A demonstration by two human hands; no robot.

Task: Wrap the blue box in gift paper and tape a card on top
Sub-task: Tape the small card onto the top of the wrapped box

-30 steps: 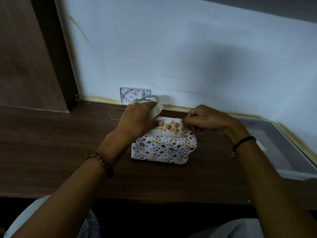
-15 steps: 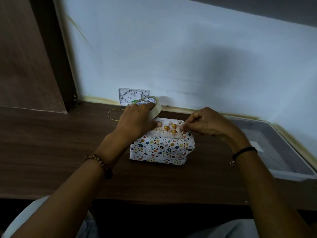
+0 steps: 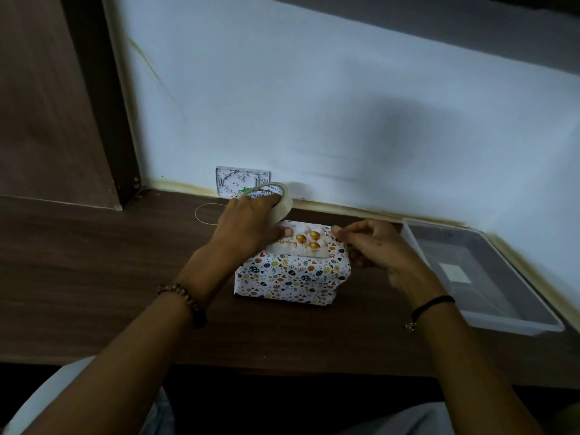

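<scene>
Left hand (image 3: 248, 224) grips tape roll (image 3: 277, 202), thumb on card (image 3: 301, 243) left end. Right hand (image 3: 373, 246) pinched at right end, contents unclear. Card's long axis runs left-right.

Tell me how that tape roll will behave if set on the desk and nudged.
The tape roll is a round ring, so on edge it would probably roll; laid flat it should stay put. It seems light: the left hand alone holds it up.

Brown bead bracelet (image 3: 183, 301) at the left hand (image 3: 248, 224), thin black cord (image 3: 434, 304) with a tiny charm (image 3: 409, 325) at the right hand (image 3: 376, 246).
</scene>
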